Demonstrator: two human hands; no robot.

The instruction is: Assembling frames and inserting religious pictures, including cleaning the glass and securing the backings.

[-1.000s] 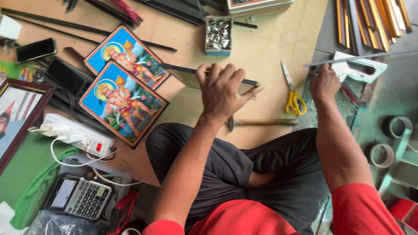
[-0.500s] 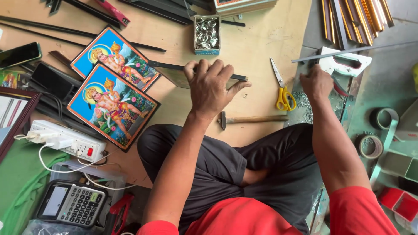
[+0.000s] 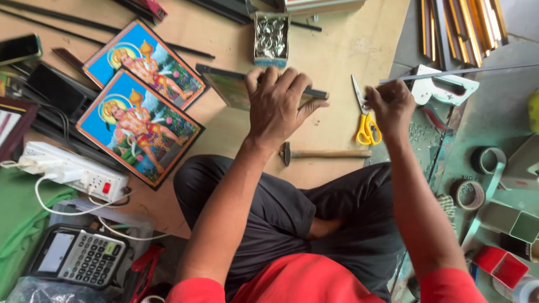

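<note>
My left hand (image 3: 278, 104) lies on a dark-edged picture frame (image 3: 224, 87) on the wooden board, with the fingers curled over its far edge. My right hand (image 3: 390, 104) pinches the near end of a thin metal strip (image 3: 477, 70), which runs off to the right over a white staple gun (image 3: 443, 87). Yellow-handled scissors (image 3: 365, 120) lie just left of my right hand. A hammer (image 3: 331, 152) lies between my hands, near my knees.
Two colourful framed pictures (image 3: 143, 56) (image 3: 137, 126) lie at the left. Behind the frame stands a small box of metal hooks (image 3: 271, 33). A power strip (image 3: 73, 165) and a calculator (image 3: 76, 255) sit at the lower left. Tape rolls (image 3: 469, 193) and gold mouldings (image 3: 460, 28) are at the right.
The view has shifted slightly. My left hand stays on the frame and my right hand stays at the strip's end beside the scissors.
</note>
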